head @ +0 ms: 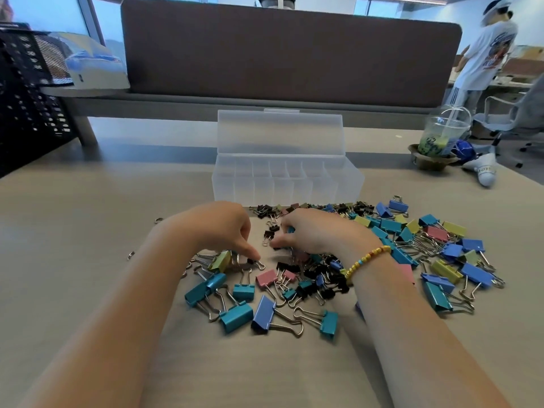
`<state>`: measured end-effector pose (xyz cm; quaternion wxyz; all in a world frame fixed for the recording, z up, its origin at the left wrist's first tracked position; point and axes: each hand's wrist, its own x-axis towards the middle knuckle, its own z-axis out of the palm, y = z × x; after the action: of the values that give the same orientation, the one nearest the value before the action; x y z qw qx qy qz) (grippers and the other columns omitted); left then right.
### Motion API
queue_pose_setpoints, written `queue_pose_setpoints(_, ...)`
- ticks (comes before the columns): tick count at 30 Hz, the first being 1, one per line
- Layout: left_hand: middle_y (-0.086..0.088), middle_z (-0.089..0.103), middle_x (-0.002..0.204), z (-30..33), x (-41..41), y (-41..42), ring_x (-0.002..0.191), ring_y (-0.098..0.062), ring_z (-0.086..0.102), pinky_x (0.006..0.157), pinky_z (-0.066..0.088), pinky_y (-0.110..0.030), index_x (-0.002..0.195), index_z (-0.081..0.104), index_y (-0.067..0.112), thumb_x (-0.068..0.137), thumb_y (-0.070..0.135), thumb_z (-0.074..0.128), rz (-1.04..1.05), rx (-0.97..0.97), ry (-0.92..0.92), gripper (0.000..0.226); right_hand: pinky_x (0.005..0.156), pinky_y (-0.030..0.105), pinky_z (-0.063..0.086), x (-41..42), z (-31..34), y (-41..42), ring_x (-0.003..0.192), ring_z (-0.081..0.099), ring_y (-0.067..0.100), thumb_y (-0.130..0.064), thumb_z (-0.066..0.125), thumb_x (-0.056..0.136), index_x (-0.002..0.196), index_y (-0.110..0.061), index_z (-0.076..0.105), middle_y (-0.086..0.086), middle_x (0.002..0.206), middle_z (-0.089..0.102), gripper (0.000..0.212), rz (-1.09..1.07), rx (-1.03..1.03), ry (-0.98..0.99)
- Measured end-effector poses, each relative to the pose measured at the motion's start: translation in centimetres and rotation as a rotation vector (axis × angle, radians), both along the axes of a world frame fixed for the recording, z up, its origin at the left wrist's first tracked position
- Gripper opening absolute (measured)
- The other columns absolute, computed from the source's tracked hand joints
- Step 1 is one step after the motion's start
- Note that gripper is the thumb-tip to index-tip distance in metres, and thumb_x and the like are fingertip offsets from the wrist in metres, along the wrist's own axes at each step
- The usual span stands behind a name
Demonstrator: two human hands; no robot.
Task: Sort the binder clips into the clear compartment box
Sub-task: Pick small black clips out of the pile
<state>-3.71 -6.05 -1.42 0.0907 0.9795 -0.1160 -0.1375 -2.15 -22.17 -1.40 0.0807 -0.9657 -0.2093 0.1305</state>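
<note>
Down on the wooden desk (88, 231), both bare hands are buried in a spread of binder clips (323, 278). The left hand (223, 228) sits at about ten o'clock from the middle of the pile, fingers curled downward, its fingertip (255, 257) pressing on a small black clip (251, 261) whose wire loop pokes out toward three o'clock; whether it actually pinches that clip I cannot tell. The right hand (318, 234), with a yellow beaded bracelet (366, 260) on its wrist, is curled too, thumb and fingers drawn close over small black clips at the pile's centre, and a bit of blue shows by the knuckles; its grip is hidden, so I cannot tell what, if anything, it holds.

Clips come in several sizes: large teal ones (237, 316) and a large blue one (263, 313) at six o'clock, a pink one (266, 277) just beside the hands, an olive-yellow one (220, 260) under the left hand, and a dense mix of blue, teal, yellow and pink stretching toward three o'clock. Tiny black clips cluster along twelve o'clock, just before the clear compartment box (287, 181).

That box stands at twelve o'clock from the pile, lid (279, 132) raised upright, dividers visible, compartments apparently bare. At two o'clock, well apart, a plastic drink cup (441, 136) rests on a dark coaster.
</note>
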Motion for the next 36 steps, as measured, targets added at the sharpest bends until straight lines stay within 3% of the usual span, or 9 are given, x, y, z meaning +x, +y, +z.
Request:
queue_pose_setpoints(3, 0.006, 0.054, 0.069, -0.3, 0.2, -0.5, 0.062, -0.005, 0.045, 0.053, 0.032, -0.015, 0.070, 0.054, 0.017, 0.079, 0.047, 0.064, -0.010, 0.107, -0.083, 0.033, 0.053, 0.026, 0.031, 0.1, -0.1, 0.0, 0.075, 0.049, 0.019, -0.042, 0.046, 0.095, 0.071, -0.017, 0.044, -0.001, 0.083, 0.055, 0.035, -0.005, -0.050, -0.069)
queue_pose_setpoints(6, 0.003, 0.060, 0.092, -0.5, 0.5, -0.5, 0.079, -0.009, 0.048, 0.064, 0.036, -0.017, 0.088, 0.060, 0.017, 0.085, 0.040, 0.060, 0.007, 0.107, -0.182, 0.024, 0.056, 0.027, 0.036, 0.3, -0.2, 0.0, 0.079, 0.050, 0.023, -0.023, 0.037, 0.099, 0.082, -0.016, 0.047, 0.001, 0.077, 0.050, 0.021, -0.032, -0.060, -0.180)
queue_pose_setpoints(8, 0.005, 0.058, 0.102, -0.3, 0.5, -0.4, 0.087, -0.009, 0.046, 0.074, 0.037, -0.020, 0.100, 0.060, 0.017, 0.088, 0.036, 0.058, 0.016, 0.047, -0.224, 0.022, 0.065, 0.031, 0.042, 0.2, -0.3, -0.1, 0.084, 0.054, 0.024, -0.014, 0.036, 0.097, 0.104, -0.013, 0.050, 0.006, 0.091, 0.057, 0.015, -0.039, -0.056, -0.176)
queue_pose_setpoints(12, 0.010, 0.046, 0.093, 0.2, 0.1, 0.0, 0.088, -0.008, 0.044, 0.079, 0.037, -0.021, 0.107, 0.058, 0.020, 0.088, 0.032, 0.059, -0.002, -0.068, -0.209, 0.022, 0.060, 0.030, 0.042, -0.3, -0.3, 0.5, 0.082, 0.055, 0.022, -0.014, 0.038, 0.096, 0.124, -0.010, 0.040, 0.006, 0.090, 0.056, 0.028, 0.005, -0.064, -0.117)
queue_pose_setpoints(15, 0.008, 0.049, 0.099, -0.1, 0.0, 0.1, 0.090, -0.008, 0.043, 0.080, 0.036, -0.020, 0.113, 0.056, 0.021, 0.086, 0.032, 0.061, -0.026, 0.002, -0.159, 0.029, 0.071, 0.035, 0.044, -0.9, -0.4, 1.0, 0.092, 0.056, 0.025, -0.018, 0.040, 0.098, 0.139, -0.006, 0.029, 0.011, 0.109, 0.059, 0.044, 0.032, -0.153, -0.101)
queue_pose_setpoints(24, 0.000, 0.057, 0.118, -0.7, 0.3, -0.5, 0.103, -0.014, 0.050, 0.084, 0.038, -0.022, 0.114, 0.056, 0.018, 0.091, 0.029, 0.056, -0.017, 0.119, -0.169, 0.026, 0.069, 0.033, 0.039, -1.0, -1.1, 2.1, 0.090, 0.056, 0.028, -0.020, 0.048, 0.096, 0.121, -0.002, 0.046, 0.013, 0.107, 0.061, 0.031, 0.041, -0.235, -0.231)
queue_pose_setpoints(29, -0.006, 0.052, 0.087, -0.8, 0.6, -1.4, 0.079, -0.019, 0.048, 0.070, 0.039, -0.025, 0.097, 0.058, 0.013, 0.093, 0.020, 0.044, -0.027, 0.233, -0.202, 0.016, 0.067, 0.031, 0.038, -0.9, -1.0, 1.9, 0.084, 0.052, 0.027, -0.014, 0.046, 0.096, 0.122, 0.000, 0.046, 0.013, 0.107, 0.060, 0.030, 0.055, -0.236, -0.253)
queue_pose_setpoints(33, -0.009, 0.056, 0.093, -1.4, 1.2, -2.1, 0.084, -0.023, 0.051, 0.074, 0.042, -0.030, 0.104, 0.056, 0.006, 0.096, 0.016, 0.036, 0.013, 0.284, -0.268, 0.025, 0.068, 0.032, 0.037, -0.5, -1.3, 1.8, 0.089, 0.056, 0.030, -0.015, 0.041, 0.096, 0.113, -0.002, 0.051, 0.014, 0.107, 0.061, 0.024, 0.020, -0.186, -0.263)
queue_pose_setpoints(36, -0.010, 0.055, 0.090, -1.7, 1.7, -2.0, 0.082, -0.025, 0.052, 0.073, 0.041, -0.029, 0.097, 0.057, 0.003, 0.099, 0.016, 0.034, 0.083, 0.155, -0.290, 0.026, 0.069, 0.033, 0.038, 0.1, -1.5, 1.8, 0.091, 0.056, 0.030, -0.014, 0.037, 0.097, 0.112, -0.004, 0.053, 0.012, 0.105, 0.061, 0.024, -0.015, -0.182, -0.293)
